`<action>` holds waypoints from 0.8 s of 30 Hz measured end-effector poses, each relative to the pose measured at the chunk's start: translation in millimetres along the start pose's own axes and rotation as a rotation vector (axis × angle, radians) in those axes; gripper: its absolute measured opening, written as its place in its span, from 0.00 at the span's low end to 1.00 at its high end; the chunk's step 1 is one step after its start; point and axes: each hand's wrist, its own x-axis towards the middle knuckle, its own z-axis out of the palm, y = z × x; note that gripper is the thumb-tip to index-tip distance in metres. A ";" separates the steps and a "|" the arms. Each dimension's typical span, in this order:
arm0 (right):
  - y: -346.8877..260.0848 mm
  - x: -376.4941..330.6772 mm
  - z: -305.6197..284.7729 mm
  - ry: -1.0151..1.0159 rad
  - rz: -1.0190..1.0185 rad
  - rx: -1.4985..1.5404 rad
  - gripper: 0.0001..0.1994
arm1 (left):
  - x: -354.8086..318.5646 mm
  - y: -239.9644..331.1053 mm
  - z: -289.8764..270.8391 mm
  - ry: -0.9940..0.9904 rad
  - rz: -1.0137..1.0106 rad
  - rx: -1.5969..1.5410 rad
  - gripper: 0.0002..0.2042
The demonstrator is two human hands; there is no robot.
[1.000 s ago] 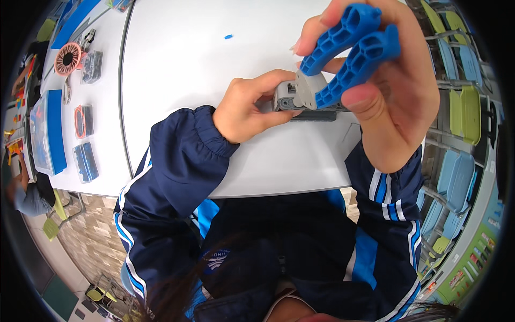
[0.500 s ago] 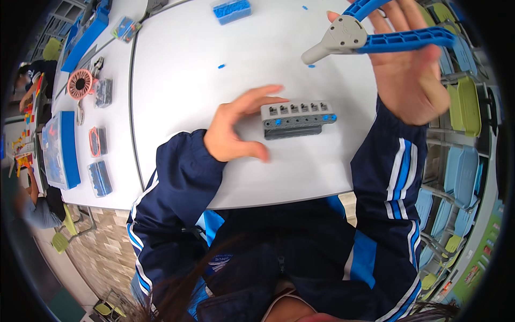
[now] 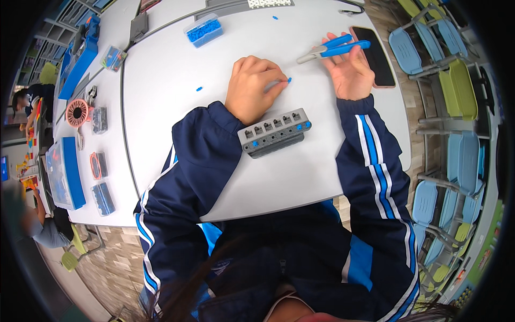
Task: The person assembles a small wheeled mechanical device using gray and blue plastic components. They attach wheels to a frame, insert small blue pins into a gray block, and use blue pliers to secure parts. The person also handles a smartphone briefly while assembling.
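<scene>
My left hand (image 3: 252,88) reaches over the table with thumb and forefinger closed in a pinch on a small blue peg (image 3: 289,80). My right hand (image 3: 351,74), palm turned up, holds a plier-like tool (image 3: 311,55) with a grey nose and blue handles. The handles lie across its fingers, and the nose points left. Between my forearms stands a grey building-brick block (image 3: 274,131), tilted in view. Its light grey top has a row of square sockets, and the dark side has round holes with several blue pegs in them.
Loose blue pegs (image 3: 199,88) lie on the white table. A clear box of blue pieces (image 3: 204,33) stands farther back; a phone (image 3: 375,56) lies beyond my right hand. At left are a pink fan (image 3: 78,112) and a blue-edged case (image 3: 70,172). Chairs line the right.
My left hand has moved forward from beside the block and closed on a blue peg. My right hand, with the tool, has come lower over the table. The view has shifted.
</scene>
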 end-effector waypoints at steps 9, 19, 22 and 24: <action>6.6 -5.2 3.7 0.003 0.005 -0.024 0.29 | 8.0 14.2 5.5 0.008 -0.083 -0.058 0.04; 6.8 -4.5 2.4 0.013 0.021 0.041 0.28 | 7.4 16.1 12.7 0.167 -0.332 -0.492 0.03; 8.4 -7.5 5.5 -0.002 0.046 0.079 0.28 | 5.8 12.4 13.9 0.220 -0.470 -0.808 0.05; 8.5 -10.8 9.4 -0.004 0.056 0.075 0.27 | 5.5 14.2 11.8 0.213 -0.484 -0.800 0.05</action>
